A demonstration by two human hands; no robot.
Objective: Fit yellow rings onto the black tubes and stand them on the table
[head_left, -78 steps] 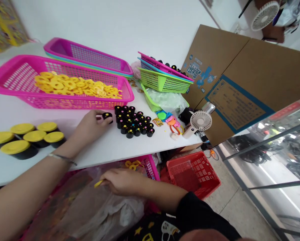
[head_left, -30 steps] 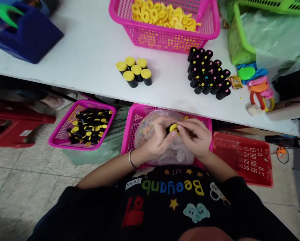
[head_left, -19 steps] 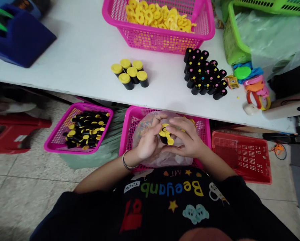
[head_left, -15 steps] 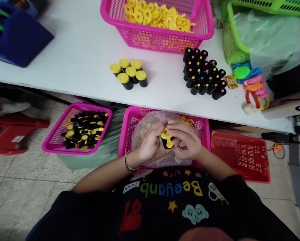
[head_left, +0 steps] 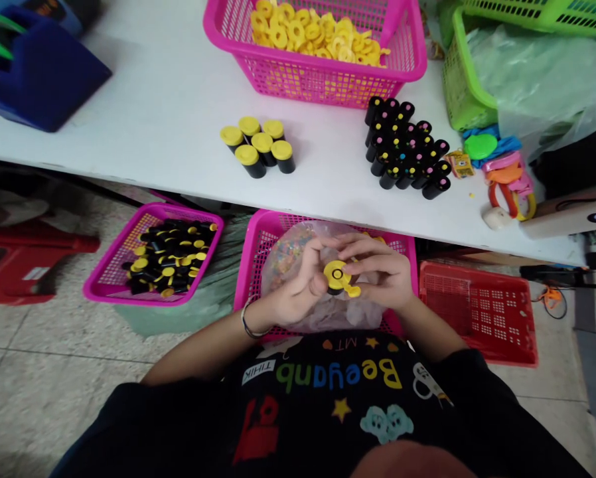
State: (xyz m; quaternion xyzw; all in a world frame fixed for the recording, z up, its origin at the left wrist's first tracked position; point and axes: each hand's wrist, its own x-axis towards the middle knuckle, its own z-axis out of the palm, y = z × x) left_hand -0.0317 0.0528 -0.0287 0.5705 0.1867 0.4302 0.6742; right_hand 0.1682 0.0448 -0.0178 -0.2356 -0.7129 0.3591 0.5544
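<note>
Between both hands is a small black tube with a yellow cap (head_left: 336, 273), its round top facing up and a yellow tab sticking out toward my right. My left hand (head_left: 298, 292) is closed around the tube's left side, thumb near the cap's edge. My right hand (head_left: 387, 273) pinches the cap and tab from the other side with bent fingers. The tube's lower part is mostly hidden. Beneath the hands, a pink basket (head_left: 251, 265) holds a clear plastic bag (head_left: 285, 255) of tiny multicoloured bits and some yellow pieces.
On the white table (head_left: 168, 119) stand several yellow-capped black tubes (head_left: 263, 143), a cluster of black tubes (head_left: 407, 146) and a pink basket (head_left: 322, 89) of yellow ring-shaped pieces. Another pink basket (head_left: 96, 282) of capped tubes lies left. A red crate (head_left: 477, 312) is at right.
The capped tube has shifted slightly right and turned, so the cap's round top faces up more. My hands have spread a little apart around it, with the right fingers repositioned.
</note>
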